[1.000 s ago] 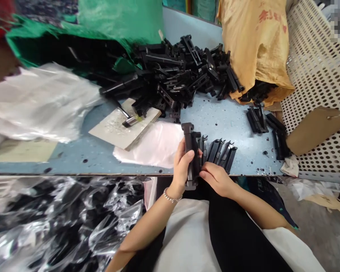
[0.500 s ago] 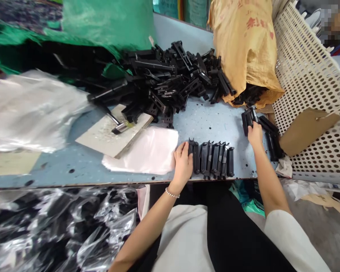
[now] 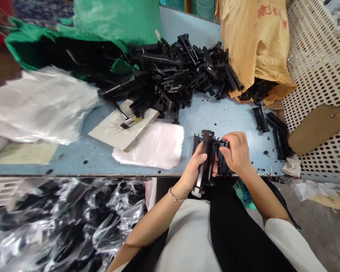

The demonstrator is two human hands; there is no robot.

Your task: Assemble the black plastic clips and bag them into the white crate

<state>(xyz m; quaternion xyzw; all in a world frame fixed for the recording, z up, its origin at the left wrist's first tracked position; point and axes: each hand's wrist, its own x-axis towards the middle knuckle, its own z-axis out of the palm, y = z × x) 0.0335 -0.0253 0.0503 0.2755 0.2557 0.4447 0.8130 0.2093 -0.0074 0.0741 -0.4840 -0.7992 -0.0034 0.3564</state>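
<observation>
Left hand [image 3: 193, 169]: fingers wrapped round 1 black bar [image 3: 206, 166], lower centre of frame, long axis running up-down, top leaning right. Right hand [image 3: 238, 152] just right of it, fingers bent at more black parts [image 3: 223, 166]; can't tell if gripping.

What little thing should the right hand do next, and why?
Maybe the right hand should reach to the black part: the left hand holds that, and the right is close by, near other parts on the table.

The white top [image 3: 188, 226] has a short, loose right sleeve [image 3: 286, 236]; black cloth [image 3: 232, 230] adjoins it; a silvery beaded bracelet [image 3: 174, 197] rings the left wrist [image 3: 184, 187].
</observation>
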